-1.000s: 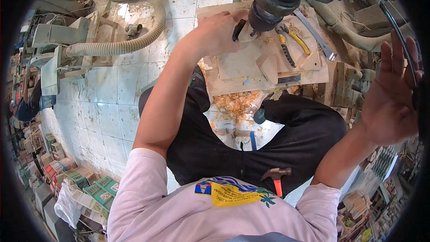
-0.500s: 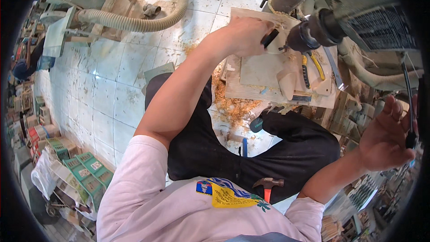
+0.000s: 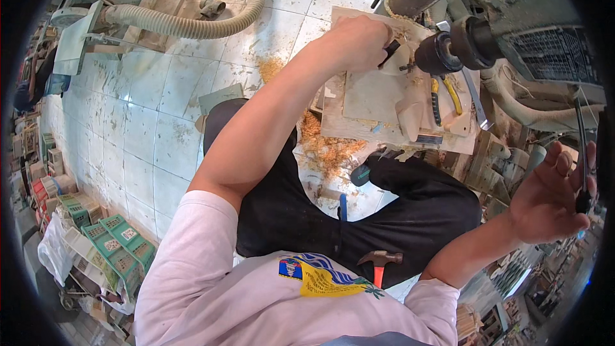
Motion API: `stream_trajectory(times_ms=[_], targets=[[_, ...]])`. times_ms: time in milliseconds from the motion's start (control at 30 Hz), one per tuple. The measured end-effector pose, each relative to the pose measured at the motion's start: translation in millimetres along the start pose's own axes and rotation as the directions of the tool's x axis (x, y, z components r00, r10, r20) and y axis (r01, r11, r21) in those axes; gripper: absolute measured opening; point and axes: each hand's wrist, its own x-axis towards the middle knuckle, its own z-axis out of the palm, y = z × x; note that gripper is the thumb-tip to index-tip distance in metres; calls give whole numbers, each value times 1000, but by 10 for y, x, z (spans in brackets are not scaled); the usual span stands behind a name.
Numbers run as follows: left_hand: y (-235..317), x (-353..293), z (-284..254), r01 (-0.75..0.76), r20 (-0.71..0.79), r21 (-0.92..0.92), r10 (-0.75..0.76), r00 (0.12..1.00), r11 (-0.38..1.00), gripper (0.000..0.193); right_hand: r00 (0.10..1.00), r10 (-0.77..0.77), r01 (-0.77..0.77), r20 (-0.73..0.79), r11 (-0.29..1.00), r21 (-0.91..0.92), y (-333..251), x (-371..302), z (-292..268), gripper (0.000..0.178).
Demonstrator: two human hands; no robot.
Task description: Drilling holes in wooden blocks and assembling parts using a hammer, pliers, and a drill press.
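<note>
My left hand (image 3: 356, 42) reaches forward and grips a small black-handled tool (image 3: 391, 52) that presses a pale wooden piece (image 3: 398, 64) toward the dark chuck (image 3: 439, 54) of a drill machine (image 3: 512, 19). Under it lies a pale wooden board (image 3: 359, 112) with offcuts. My right hand (image 3: 552, 197) is out at the far right, fingers curled on a thin black lever handle (image 3: 582, 154). I sit with black trousers (image 3: 359, 224) over a white tiled floor.
Yellow-handled pliers (image 3: 443, 95) and a metal strip (image 3: 474, 99) lie on the board. Wood shavings (image 3: 323, 147) are piled by my knees. A hammer (image 3: 379, 263) lies by my lap. A ribbed hose (image 3: 192, 22) curves at the back left. Green crates (image 3: 109, 243) stand at the left.
The view has swung so the board and chuck sit further right. My left hand stays at the chuck. My right hand has dropped lower on the lever.
</note>
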Motion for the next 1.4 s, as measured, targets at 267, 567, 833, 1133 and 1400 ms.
stream_trajectory(times_ms=[267,567,833,1133,1400], targets=[[30,-4,-4,53,-3,-116,-54,999,992,28,1000,-21,21,-4,1000,1,59,5,105,61],[86,9,-29,98,-2,-122,-99,995,988,31,999,-46,46,-24,999,-17,92,19,117,60],[-38,17,33,33,-71,-146,-44,997,989,22,997,-63,61,-52,997,-52,135,-18,84,61],[35,152,-22,196,37,-108,-193,981,975,23,998,-36,36,-60,999,-5,60,-11,57,63],[-103,481,-169,190,251,15,-188,950,982,41,997,7,-15,74,995,99,27,150,64,66]])
